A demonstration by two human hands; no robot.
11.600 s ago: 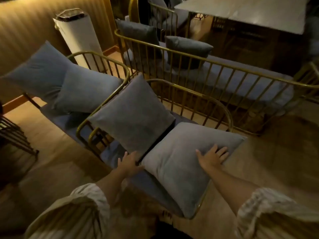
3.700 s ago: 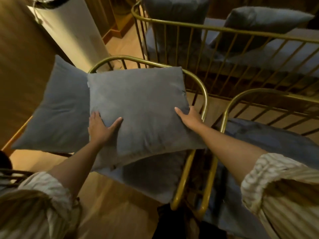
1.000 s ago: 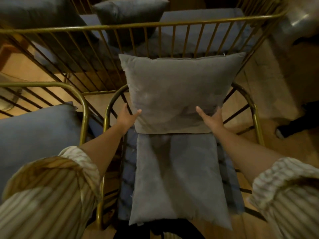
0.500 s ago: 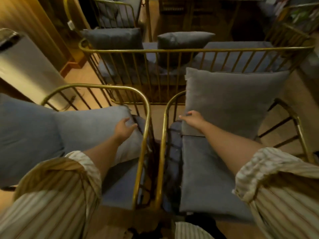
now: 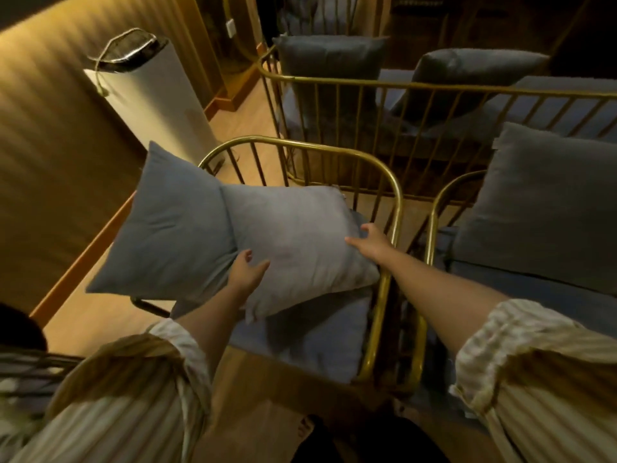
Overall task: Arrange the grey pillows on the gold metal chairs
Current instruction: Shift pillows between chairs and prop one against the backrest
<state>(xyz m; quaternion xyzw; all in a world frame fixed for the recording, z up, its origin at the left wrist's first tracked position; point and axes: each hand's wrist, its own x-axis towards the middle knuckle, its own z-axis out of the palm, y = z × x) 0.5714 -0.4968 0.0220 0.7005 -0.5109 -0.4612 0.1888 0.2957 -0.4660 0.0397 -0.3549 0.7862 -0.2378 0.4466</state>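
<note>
Head view: both hands grip the front pillow [image 5: 293, 242] on the left chair [image 5: 394, 208], left hand [image 5: 247, 272] at its lower edge, right hand [image 5: 370, 243] at its right side. Better to stand it upright against the rail, beside the second pillow [image 5: 170, 235], corners squared.
</note>
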